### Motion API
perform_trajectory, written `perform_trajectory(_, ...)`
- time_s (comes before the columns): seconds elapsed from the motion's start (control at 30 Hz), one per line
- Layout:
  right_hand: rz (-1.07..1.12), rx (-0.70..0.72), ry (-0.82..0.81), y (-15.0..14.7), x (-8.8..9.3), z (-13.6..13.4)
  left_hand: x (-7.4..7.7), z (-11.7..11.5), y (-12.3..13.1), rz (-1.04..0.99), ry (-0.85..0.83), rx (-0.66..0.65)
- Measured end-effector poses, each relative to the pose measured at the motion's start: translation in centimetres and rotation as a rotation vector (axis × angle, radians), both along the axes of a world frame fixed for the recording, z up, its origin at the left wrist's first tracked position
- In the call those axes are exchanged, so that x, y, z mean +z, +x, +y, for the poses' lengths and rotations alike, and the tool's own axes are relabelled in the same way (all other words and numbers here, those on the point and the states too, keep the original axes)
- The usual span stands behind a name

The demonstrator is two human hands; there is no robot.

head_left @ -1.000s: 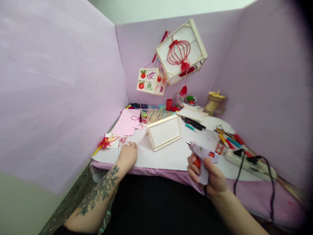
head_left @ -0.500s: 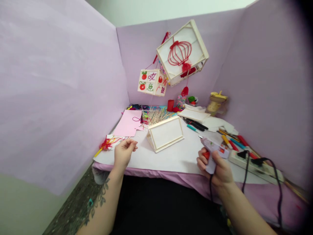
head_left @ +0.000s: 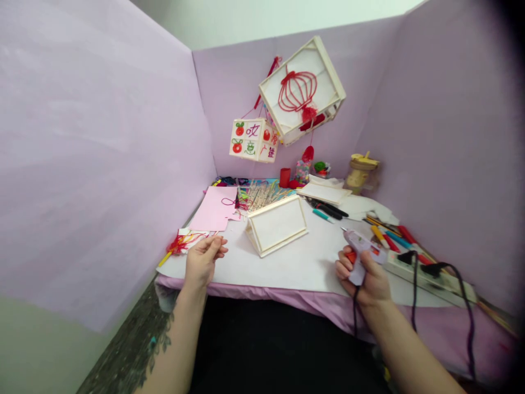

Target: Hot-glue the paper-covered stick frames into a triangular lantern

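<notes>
My right hand [head_left: 367,273] is wrapped round the grip of a pale lilac hot glue gun [head_left: 361,254]. Its nozzle points up and to the left, clear of everything, and a black cord hangs below. My left hand [head_left: 204,260] hovers above the table's left front, thumb and fingertips pinched together; whatever is between them, if anything, is hidden. Between the hands stands a tent-shaped frame of pale wooden sticks with white panels [head_left: 278,225], touched by neither. Pink paper [head_left: 213,209] lies just beyond my left hand.
A white power strip [head_left: 429,279] with black plugs and several markers [head_left: 394,239] lie at the right. Black-handled pliers [head_left: 328,208] and a teal pen [head_left: 323,215] are farther back. Decorated lanterns [head_left: 301,93] hang above. Wooden sticks [head_left: 262,195] lie behind the frame; lilac walls enclose both sides.
My right hand with the glue gun has shifted slightly right, away from the frame. My left hand has drawn slightly left, still pinched. The frame stays where it was.
</notes>
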State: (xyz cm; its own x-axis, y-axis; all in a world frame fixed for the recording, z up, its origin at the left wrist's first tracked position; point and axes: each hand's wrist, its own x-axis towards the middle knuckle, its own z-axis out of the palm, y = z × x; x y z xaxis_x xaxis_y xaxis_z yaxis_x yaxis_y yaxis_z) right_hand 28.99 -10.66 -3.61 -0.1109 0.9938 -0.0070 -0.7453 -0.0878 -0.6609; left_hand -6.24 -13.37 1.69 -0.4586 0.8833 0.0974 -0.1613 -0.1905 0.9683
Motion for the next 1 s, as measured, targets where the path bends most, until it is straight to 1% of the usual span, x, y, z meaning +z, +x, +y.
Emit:
perform_trajectory(0.23,0.019,0.007,-0.006,0.2,-0.3,0.1,0.0,-0.1,-0.2,0.002,0.023,0.126)
perform_trajectory(0.3,0.023,0.017,-0.014,0.2,-0.3,0.1,0.2,-0.7,-0.7,0.005,0.017,0.142)
perform_trajectory(0.37,0.025,0.024,-0.016,0.3,-0.3,0.2,0.5,-2.2,-1.9,0.07,-0.017,0.13)
perform_trajectory(0.4,0.027,0.026,-0.017,0.3,-0.3,0.2,0.8,-3.3,-2.8,0.169,-0.054,0.113)
perform_trajectory(0.43,0.031,0.029,-0.02,0.3,-0.3,0.2,1.0,-4.6,-3.9,0.334,-0.095,0.096)
perform_trajectory(0.5,0.043,0.034,-0.033,0.2,-0.2,0.2,1.6,-7.5,-6.4,0.811,-0.173,0.039)
perform_trajectory(0.53,0.048,0.034,-0.039,0.2,-0.2,0.2,1.8,-8.9,-7.6,1.072,-0.208,0.041)
perform_trajectory(0.57,0.05,0.035,-0.043,0.2,-0.2,0.2,2.0,-10.1,-8.6,1.28,-0.255,0.079)
perform_trajectory(0.6,0.048,0.035,-0.045,0.2,-0.2,0.2,2.1,-11.0,-9.4,1.408,-0.3,0.093)
perform_trajectory(0.63,0.043,0.035,-0.045,0.2,-0.1,0.1,2.1,-11.6,-9.9,1.475,-0.31,0.079)
perform_trajectory(0.67,0.037,0.037,-0.044,0.2,-0.1,0.1,2.1,-12.0,-10.1,1.499,-0.313,0.073)
perform_trajectory(0.73,0.028,0.047,-0.045,0.1,-0.1,0.1,2.0,-11.7,-9.9,1.46,-0.292,0.091)
perform_trajectory(0.8,0.031,0.053,-0.051,0.2,-0.2,0.1,1.9,-10.7,-9.3,1.364,-0.296,0.197)
perform_trajectory(0.83,0.035,0.056,-0.057,0.2,-0.2,0.1,1.7,-10.1,-8.9,1.281,-0.305,0.255)
perform_trajectory(0.9,0.04,0.059,-0.07,0.2,-0.3,0.2,1.6,-8.8,-8.1,0.993,-0.286,0.326)
perform_trajectory(0.97,0.037,0.058,-0.081,0.3,-0.4,0.2,1.5,-7.8,-7.5,0.559,-0.189,0.329)
perform_trajectory(1.0,0.035,0.056,-0.084,0.3,-0.4,0.2,1.6,-7.4,-7.2,0.349,-0.135,0.302)
